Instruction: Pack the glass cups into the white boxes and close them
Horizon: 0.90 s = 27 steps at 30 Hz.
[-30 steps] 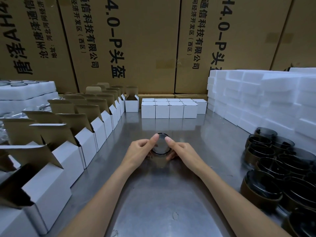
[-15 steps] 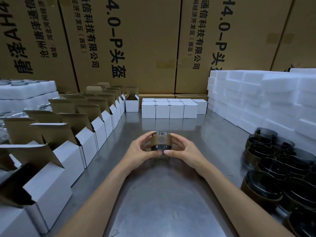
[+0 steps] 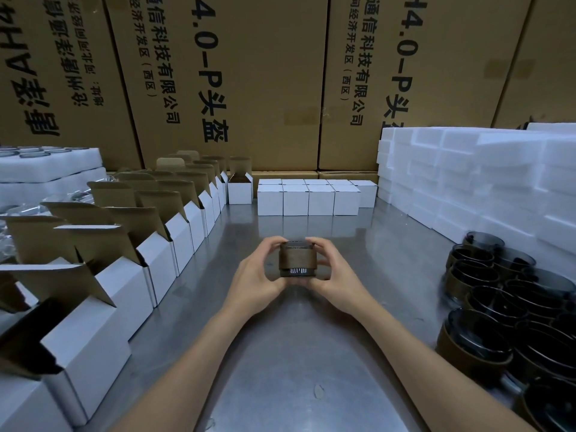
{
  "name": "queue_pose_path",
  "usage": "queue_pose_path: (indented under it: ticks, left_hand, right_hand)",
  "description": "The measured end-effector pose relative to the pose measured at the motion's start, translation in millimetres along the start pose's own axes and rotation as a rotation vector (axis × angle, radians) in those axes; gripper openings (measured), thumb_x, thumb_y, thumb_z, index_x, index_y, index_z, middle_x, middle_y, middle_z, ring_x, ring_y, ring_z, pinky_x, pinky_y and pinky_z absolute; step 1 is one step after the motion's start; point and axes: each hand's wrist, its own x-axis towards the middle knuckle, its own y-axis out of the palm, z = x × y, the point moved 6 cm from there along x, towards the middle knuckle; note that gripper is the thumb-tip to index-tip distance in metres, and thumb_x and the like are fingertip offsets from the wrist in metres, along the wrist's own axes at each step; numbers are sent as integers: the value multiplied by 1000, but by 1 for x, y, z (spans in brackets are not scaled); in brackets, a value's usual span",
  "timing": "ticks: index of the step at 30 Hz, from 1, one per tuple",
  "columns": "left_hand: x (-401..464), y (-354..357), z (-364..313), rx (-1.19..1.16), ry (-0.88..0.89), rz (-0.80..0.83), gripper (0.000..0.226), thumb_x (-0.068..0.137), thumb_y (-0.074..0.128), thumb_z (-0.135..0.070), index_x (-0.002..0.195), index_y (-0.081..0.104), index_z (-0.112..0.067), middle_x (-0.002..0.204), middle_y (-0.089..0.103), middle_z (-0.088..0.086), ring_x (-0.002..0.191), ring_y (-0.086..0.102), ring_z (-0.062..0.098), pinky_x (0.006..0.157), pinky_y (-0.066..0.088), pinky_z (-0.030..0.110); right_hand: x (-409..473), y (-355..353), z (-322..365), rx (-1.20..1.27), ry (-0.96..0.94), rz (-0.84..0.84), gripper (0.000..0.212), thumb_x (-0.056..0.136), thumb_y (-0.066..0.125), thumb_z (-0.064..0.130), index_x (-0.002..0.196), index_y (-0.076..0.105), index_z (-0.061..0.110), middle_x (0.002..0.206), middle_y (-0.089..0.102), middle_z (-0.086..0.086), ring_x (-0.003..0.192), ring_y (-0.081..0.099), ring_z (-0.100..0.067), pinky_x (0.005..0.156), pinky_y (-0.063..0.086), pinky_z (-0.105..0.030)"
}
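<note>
Holding the glass cup (image 3: 296, 258) upright, left hand (image 3: 254, 280) and right hand (image 3: 338, 275) clasp its sides; smooth glass could slip, probably cracking on the steel table (image 3: 296, 353); open boxes (image 3: 149, 266) wait at nine o'clock.

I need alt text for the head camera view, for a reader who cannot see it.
Both hands, left hand and right hand, hold a dark glass cup upright above a metal table. Open white boxes line the left; more cups sit right.

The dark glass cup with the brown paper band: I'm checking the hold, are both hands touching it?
Touching. The head view shows left hand and right hand fingers curled against the dark glass cup.
</note>
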Motion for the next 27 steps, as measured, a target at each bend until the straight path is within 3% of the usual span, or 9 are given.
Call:
queue_pose_path:
  ticks: [2, 5, 9, 12, 15, 18, 21, 24, 27]
  left_hand:
    - [0, 2, 2, -6, -16, 21, 59, 70, 81, -15, 119, 51, -27, 117, 61, -16, 116, 53, -2, 95, 43, 19]
    - [0, 3, -5, 100, 69, 10, 65, 71, 79, -15, 126, 48, -28, 125, 55, -15, 118, 50, 2, 97, 40, 19]
    - [0, 1, -11, 241, 151, -47, 61, 69, 79, -14, 124, 53, -22, 121, 56, -11, 114, 52, 11, 104, 39, 35]
    - [0, 2, -3, 183, 38, -12, 59, 71, 78, -18, 121, 49, -28, 117, 57, -19, 113, 50, 3, 112, 26, 39]
    - [-1, 3, -3, 120, 37, 8, 57, 72, 79, -22, 117, 46, -33, 111, 53, -29, 107, 47, -6, 105, 33, 37]
    - [-1, 2, -10, 177, 117, 7, 65, 71, 78, -17, 127, 47, -29, 121, 50, -21, 116, 47, 3, 105, 38, 35]
    - [0, 2, -14, 241, 182, -21, 66, 66, 77, -12, 126, 52, -25, 121, 55, -13, 114, 50, 9, 104, 39, 38]
    - [-2, 2, -6, 191, 57, -6, 60, 71, 76, -18, 122, 48, -29, 117, 57, -18, 111, 52, 8, 113, 26, 43]
    - [-2, 3, -2, 118, 0, 32, 60, 73, 76, -18, 117, 41, -37, 112, 56, -25, 113, 52, 4, 110, 30, 38]
  right_hand:
    - [0, -2, 2, -43, -40, -60, 61, 73, 79, 9, 125, 49, 23, 123, 55, 13, 114, 52, -5, 101, 43, -33]
    - [-2, -3, 5, -229, -102, -128, 63, 74, 74, 10, 127, 48, 34, 125, 52, 18, 112, 50, -9, 94, 47, -37]
    - [-4, -3, 7, -361, -153, -164, 76, 76, 74, 20, 136, 35, 47, 132, 43, 22, 119, 41, -6, 87, 45, -29]
    - [-2, -1, 0, -280, -84, -118, 81, 74, 72, 15, 133, 28, 48, 132, 42, 22, 122, 39, -8, 93, 44, -34]
    - [-1, -3, -3, -269, -57, -122, 66, 73, 71, 11, 121, 37, 42, 121, 49, 20, 120, 41, -9, 93, 46, -40]
    - [-3, -4, 3, -331, -114, -172, 64, 72, 73, 12, 119, 42, 42, 115, 48, 26, 117, 41, -6, 85, 46, -32]
    - [-4, -3, 7, -381, -143, -188, 68, 74, 74, 13, 124, 42, 45, 121, 47, 27, 119, 35, -1, 79, 41, -24]
    - [-3, -1, 3, -321, -115, -131, 75, 75, 71, 15, 132, 34, 46, 132, 43, 23, 125, 32, -3, 84, 40, -24]
    - [-1, -2, -3, -243, -52, -117, 65, 74, 74, 20, 124, 39, 41, 126, 49, 16, 125, 37, -5, 95, 43, -35]
